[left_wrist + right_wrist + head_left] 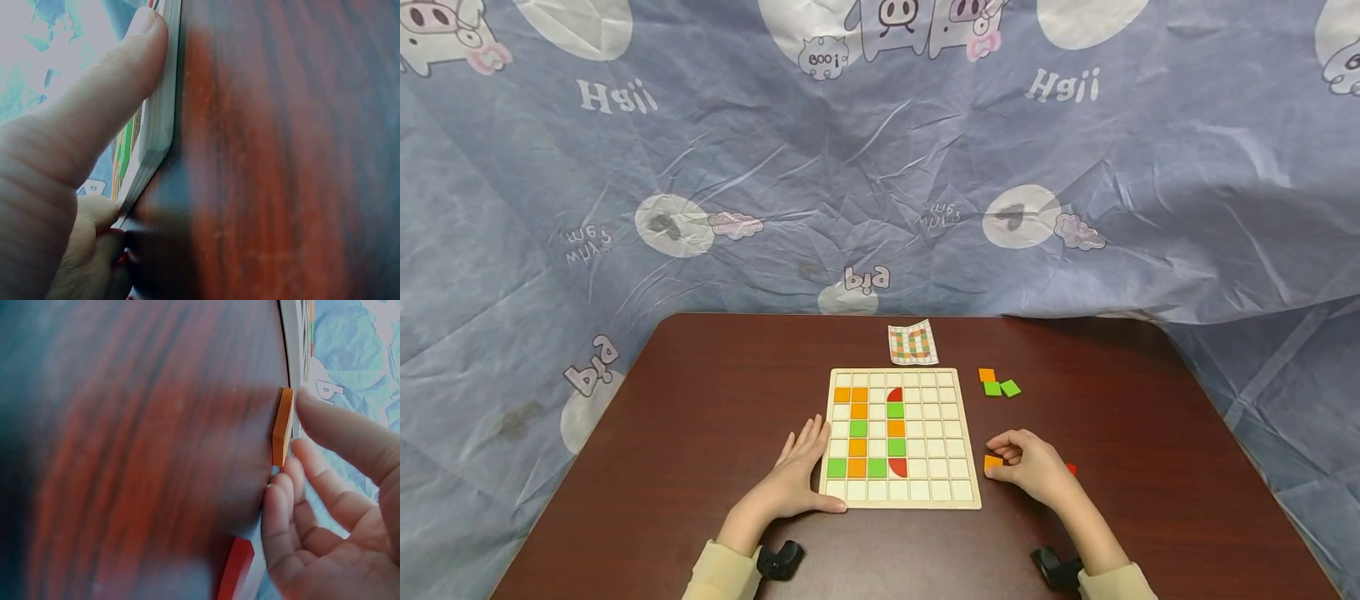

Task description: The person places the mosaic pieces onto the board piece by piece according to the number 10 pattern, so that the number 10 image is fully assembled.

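Observation:
A pale grid board [930, 492] lies on the table with orange and green square tiles and two red quarter-round tiles in its cells. At its left edge rests my left hand [792, 482], fingers spread along the side and thumb on the near-left corner. In the left wrist view the thumb [109, 94] lies against the board's rim [161, 112]. Right of the board, my right hand [1033, 468] pinches an orange square tile [993, 461] between thumb and fingers, low at the tabletop. The right wrist view shows that orange tile [283, 428] edge-on beside the thumb.
A small patterned card [913, 342] lies behind the board. To the board's right are an orange tile [987, 375] and two green tiles [992, 388]. A red piece [1071, 469] is partly hidden behind my right wrist. A printed cloth [865, 167] hangs behind the table.

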### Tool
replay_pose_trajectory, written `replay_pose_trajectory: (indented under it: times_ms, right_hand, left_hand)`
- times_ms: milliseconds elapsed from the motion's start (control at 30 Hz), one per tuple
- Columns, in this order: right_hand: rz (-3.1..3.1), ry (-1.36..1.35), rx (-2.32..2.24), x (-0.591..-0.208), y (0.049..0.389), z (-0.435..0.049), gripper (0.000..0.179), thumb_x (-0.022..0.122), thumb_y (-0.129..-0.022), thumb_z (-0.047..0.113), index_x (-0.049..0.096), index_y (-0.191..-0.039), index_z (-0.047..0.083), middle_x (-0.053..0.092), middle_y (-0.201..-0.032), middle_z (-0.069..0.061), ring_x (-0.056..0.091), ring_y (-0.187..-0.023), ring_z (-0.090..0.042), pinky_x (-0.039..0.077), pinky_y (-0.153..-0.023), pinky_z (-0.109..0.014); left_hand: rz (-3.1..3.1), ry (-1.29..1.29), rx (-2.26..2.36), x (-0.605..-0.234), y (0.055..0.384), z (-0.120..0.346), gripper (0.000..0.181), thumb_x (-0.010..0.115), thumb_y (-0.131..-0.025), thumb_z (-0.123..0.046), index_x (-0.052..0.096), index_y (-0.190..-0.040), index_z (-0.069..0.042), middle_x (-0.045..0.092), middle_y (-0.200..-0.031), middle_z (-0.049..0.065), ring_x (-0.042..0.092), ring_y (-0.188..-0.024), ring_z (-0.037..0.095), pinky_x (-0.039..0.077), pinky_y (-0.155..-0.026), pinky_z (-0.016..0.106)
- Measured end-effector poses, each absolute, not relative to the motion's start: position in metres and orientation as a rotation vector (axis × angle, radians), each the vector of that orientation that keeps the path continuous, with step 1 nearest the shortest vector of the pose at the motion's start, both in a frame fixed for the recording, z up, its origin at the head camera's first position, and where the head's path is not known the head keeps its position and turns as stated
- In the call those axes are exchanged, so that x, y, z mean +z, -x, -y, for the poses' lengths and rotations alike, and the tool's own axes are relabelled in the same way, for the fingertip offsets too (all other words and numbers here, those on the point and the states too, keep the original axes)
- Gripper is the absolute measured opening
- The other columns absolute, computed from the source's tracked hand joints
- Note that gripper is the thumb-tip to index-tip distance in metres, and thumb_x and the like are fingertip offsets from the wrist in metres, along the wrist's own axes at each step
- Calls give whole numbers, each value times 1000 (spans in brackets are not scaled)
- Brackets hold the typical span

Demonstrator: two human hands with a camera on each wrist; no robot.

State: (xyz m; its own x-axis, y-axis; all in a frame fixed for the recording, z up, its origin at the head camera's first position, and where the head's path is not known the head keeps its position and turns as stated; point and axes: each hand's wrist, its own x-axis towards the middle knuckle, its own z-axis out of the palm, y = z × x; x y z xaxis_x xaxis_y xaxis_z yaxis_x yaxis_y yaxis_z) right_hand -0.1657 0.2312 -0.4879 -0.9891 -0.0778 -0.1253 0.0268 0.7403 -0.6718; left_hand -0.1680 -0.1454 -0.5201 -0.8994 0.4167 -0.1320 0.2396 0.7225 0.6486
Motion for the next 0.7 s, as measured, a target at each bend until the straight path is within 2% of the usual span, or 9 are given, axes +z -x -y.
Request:
replay_pose_trajectory:
  times_ms: [133,700]
  right_hand:
    - [-2835,61,-987,-488,165,-230,32,88,-70,12,71,-97,8,60,-92,-2,56,-83,-15,48,-73,-28]
    - [-2817,38,-925,-484,166,-228,35,89,-66,11,59,-84,8,54,-77,-2,48,-69,-15,40,-62,-27]
  left_hand:
    - [-2663,-515,931,-521,169,146,126,89,-66,-47,14,-157,-1,3,-165,18,2,-154,34,2,-122,57]
    - [-2667,-530,936,-520,168,146,127,89,-66,-48,13,-157,-2,2,-165,18,2,-154,34,3,-122,57]
